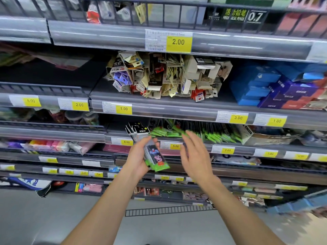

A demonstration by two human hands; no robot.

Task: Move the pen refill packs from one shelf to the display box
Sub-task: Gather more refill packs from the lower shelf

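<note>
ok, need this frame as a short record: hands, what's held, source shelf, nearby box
left hand: grips a stack of packs, green edged with a cartoon pig, in front of the shelves
right hand: empty, fingers spread, reaching toward the green packs
green packs: lying on a shelf above 5.00 tags
box: open cardboard, right of the green packs on the same shelf
blur: right hand blurred

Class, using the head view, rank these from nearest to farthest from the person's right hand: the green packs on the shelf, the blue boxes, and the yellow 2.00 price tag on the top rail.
From the right hand:
1. Green packs, just above its fingertips.
2. Blue boxes, up and to the right, one shelf higher.
3. Yellow 2.00 price tag, top rail, straight above.
</note>
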